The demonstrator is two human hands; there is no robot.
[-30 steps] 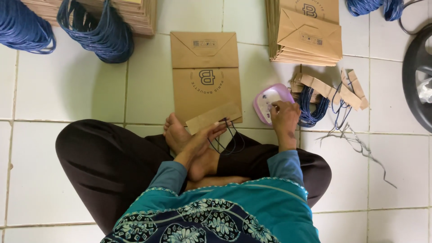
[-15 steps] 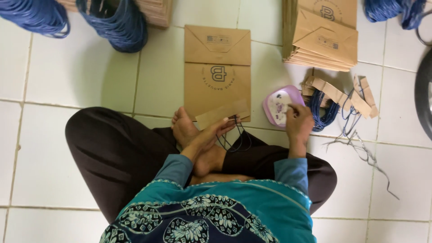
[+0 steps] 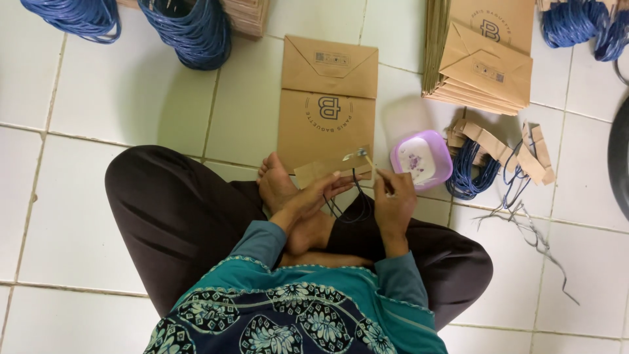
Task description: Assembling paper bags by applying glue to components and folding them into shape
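Brown card strip (image 3: 331, 168) with its dark cord loop (image 3: 350, 203) lies gripped in our left hand (image 3: 321, 196), held level above the crossed feet so the right hand (image 3: 393, 200), just beside it, can bring a thin stick (image 3: 371, 164), pinched in its fingers, to the strip's near end. We note the purple tub (image 3: 421, 159) just beyond the right hand, within easy reach. What sits on the stick's tip and how the cord joins the strip are too small to make out.

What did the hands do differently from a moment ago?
The right hand came back from the purple tub and now brings a thin stick to the end of the brown paper strip. The left hand kept holding that strip with its dark cord loop. The flat paper bag stayed put.
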